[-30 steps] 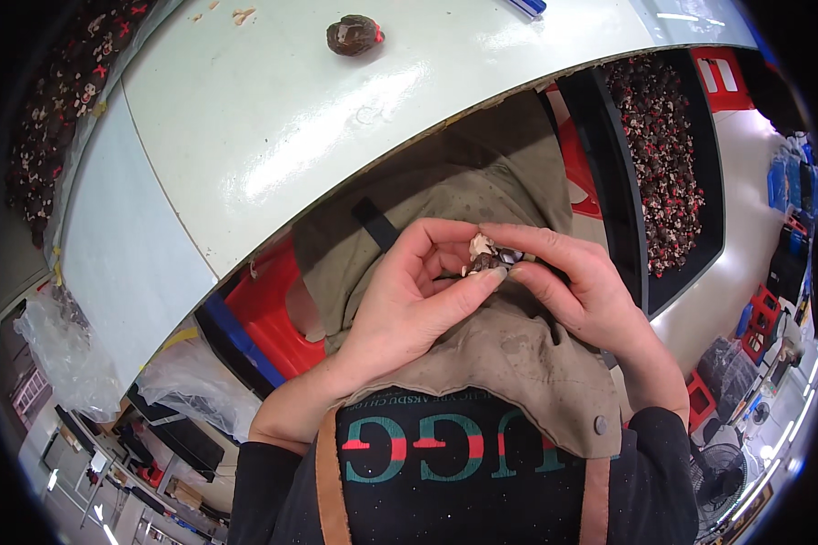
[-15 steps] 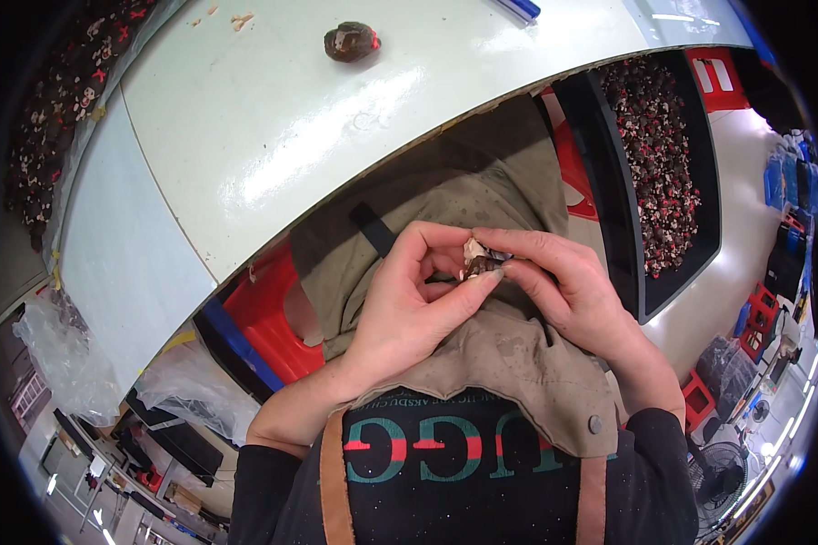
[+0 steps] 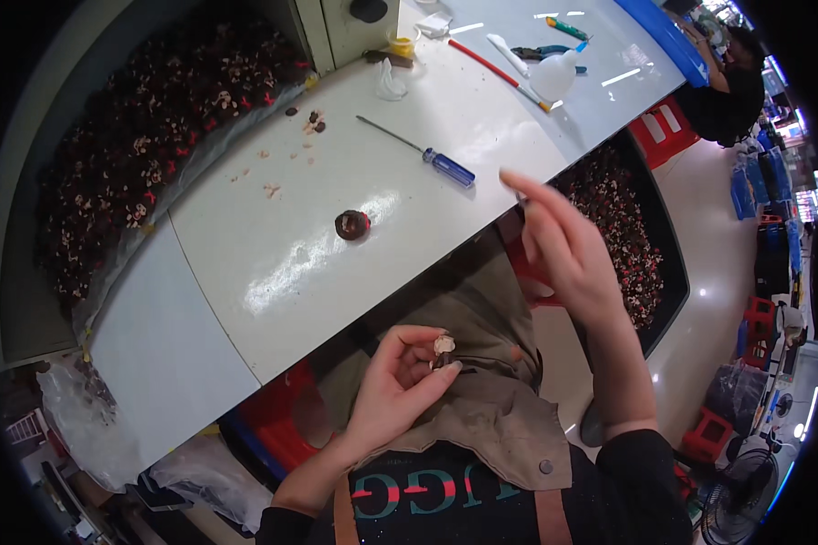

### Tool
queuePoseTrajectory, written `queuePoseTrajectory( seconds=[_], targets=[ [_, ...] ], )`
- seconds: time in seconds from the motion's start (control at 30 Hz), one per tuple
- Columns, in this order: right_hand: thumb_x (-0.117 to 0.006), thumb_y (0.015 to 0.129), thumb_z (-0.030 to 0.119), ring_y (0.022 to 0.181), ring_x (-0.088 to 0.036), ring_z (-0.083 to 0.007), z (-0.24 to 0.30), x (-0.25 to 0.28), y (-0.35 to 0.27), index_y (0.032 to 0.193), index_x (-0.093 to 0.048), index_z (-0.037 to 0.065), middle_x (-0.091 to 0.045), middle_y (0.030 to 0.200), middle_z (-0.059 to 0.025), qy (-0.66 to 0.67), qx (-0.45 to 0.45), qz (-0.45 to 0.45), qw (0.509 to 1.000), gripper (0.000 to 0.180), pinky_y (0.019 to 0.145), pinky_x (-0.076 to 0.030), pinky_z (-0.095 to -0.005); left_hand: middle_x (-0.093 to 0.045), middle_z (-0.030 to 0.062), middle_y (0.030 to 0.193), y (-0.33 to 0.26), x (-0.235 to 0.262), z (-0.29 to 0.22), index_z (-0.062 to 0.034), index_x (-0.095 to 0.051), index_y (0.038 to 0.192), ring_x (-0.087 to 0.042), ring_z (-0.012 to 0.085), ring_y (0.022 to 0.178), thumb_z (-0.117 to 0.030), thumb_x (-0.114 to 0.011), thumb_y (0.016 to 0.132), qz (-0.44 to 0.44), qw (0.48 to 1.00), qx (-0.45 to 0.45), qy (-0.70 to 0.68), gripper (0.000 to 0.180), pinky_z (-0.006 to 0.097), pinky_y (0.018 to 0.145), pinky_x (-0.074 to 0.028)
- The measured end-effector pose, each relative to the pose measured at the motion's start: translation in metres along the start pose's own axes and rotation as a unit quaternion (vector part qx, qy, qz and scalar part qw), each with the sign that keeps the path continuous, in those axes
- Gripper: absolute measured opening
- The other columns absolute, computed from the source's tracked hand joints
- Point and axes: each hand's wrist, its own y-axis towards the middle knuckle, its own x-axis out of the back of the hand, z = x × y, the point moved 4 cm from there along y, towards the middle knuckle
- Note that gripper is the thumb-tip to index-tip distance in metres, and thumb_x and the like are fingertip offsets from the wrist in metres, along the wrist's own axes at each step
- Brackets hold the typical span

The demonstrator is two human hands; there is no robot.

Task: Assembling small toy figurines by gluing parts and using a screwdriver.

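Note:
My left hand (image 3: 400, 386) is low over my lap, above a tan apron (image 3: 495, 427). Its thumb and fingers pinch a small pale piece with a dark base (image 3: 443, 349). My right hand (image 3: 563, 245) is lifted at the table's near edge with its fingers spread and nothing visible in it. It is closest to a screwdriver with a blue handle (image 3: 445, 165) lying on the white table (image 3: 245, 272). One small dark round part (image 3: 353, 224) sits alone near the middle of the table.
Dark red and pale small parts fill a black bin (image 3: 629, 238) to my right and lie heaped at the left (image 3: 145, 154). At the far end lie a white squeeze bottle (image 3: 554, 77), a red stick (image 3: 493, 65) and pliers (image 3: 541, 53). Another person (image 3: 732, 73) is at the upper right.
My right hand has let go of the small piece and risen up toward the table edge. The left hand keeps the piece. The view has tilted upward, showing more of the table.

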Motion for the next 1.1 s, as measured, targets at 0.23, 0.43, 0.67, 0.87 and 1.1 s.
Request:
queuePoseTrajectory(
  seconds=[0.23, 0.43, 0.67, 0.87, 1.1],
  targets=[
    [-0.036, 0.101, 0.033, 0.045, -0.026, -0.0017, -0.012, 0.013, 0.052, 0.141, -0.035, 0.015, -0.044, 0.069, 0.0012, 0.255, -0.223, 0.095, 0.936, 0.044, 0.04, -0.022, -0.0169, -0.054, 0.0039, 0.108, 0.003, 0.009, -0.014, -0.0027, -0.046, 0.117, -0.053, 0.0092, 0.1, 0.004, -0.059, 0.085, 0.027, 0.999, 0.004, -0.018, 0.035, 0.025, 0.088, -0.046],
    [-0.037, 0.101, 0.031, 0.045, -0.025, -0.001, -0.009, 0.01, 0.054, 0.144, -0.03, 0.019, -0.045, 0.072, 0.0009, 0.293, -0.22, 0.137, 0.92, 0.045, 0.04, -0.02, -0.015, -0.054, 0.0041, 0.107, -0.001, 0.002, -0.024, -0.0024, -0.047, 0.117, -0.053, 0.0092, 0.098, 0.003, -0.059, 0.086, 0.023, 0.999, 0.043, 0.004, 0.033, 0.027, 0.088, -0.047],
    [-0.037, 0.101, 0.031, 0.045, -0.025, -0.001, -0.012, 0.008, 0.051, 0.143, -0.033, 0.017, -0.046, 0.073, 0.0006, 0.314, -0.225, 0.115, 0.915, 0.044, 0.039, -0.022, -0.0151, -0.055, 0.0038, 0.107, -0.011, 0.007, -0.023, -0.0027, -0.048, 0.117, -0.054, 0.0089, 0.098, 0.001, -0.059, 0.086, 0.012, 1.0, 0.023, -0.01, 0.033, 0.027, 0.088, -0.048],
    [-0.037, 0.101, 0.029, 0.044, -0.027, -0.0013, -0.007, -0.001, 0.047, 0.141, -0.034, 0.014, -0.047, 0.074, -0.0003, 0.307, -0.215, 0.07, 0.925, 0.043, 0.039, -0.023, -0.015, -0.055, 0.0039, 0.107, -0.02, 0.015, -0.026, -0.0026, -0.048, 0.117, -0.054, 0.0094, 0.098, 0.001, -0.059, 0.086, 0.015, 0.999, 0.029, -0.018, 0.033, 0.028, 0.088, -0.048],
    [-0.036, 0.101, 0.03, 0.043, -0.029, -0.0019, -0.009, -0.003, 0.047, 0.14, -0.036, 0.011, -0.051, 0.074, -0.001, 0.294, -0.219, 0.056, 0.929, 0.042, 0.038, -0.024, -0.016, -0.055, 0.0046, 0.11, -0.019, 0.019, -0.021, -0.0013, -0.045, 0.121, -0.055, 0.0087, 0.098, -0.002, -0.057, 0.089, 0.034, 0.998, 0.015, -0.055, 0.034, 0.025, 0.089, -0.046]
  ],
)
